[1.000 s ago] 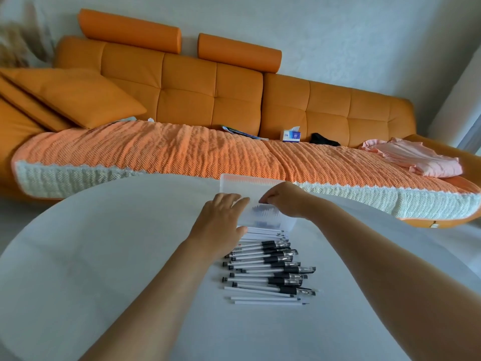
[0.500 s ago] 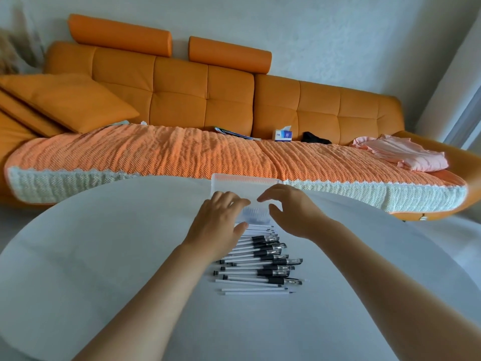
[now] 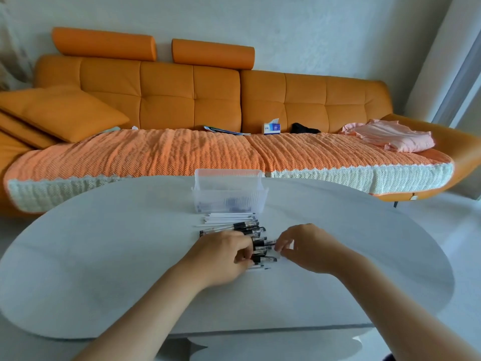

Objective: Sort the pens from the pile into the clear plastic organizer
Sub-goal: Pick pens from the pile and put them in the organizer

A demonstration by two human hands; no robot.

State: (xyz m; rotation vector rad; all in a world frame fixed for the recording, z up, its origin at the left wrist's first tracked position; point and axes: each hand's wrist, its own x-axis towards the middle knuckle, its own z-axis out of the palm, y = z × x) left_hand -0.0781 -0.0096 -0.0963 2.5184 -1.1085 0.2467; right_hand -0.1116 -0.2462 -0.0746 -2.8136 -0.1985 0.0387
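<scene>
Mid-pick: our left hand (image 3: 221,256) curls its fingers (image 3: 243,252) around pens (image 3: 242,225) on the desk (image 3: 104,256). Our right hand (image 3: 309,247) reaches their caps, its grip unclear. The clear plastic organizer (image 3: 229,196) sits just beyond the fingers. Next, we judge, comes a lift and carry forward.

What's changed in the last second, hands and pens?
Both hands drew back toward the person. The right hand left the clear organizer and now touches the capped ends of the near pens. The left hand slid from the pile's far end to its near end, fingers curled on pens. Organizer and pile stayed put on the table.
</scene>
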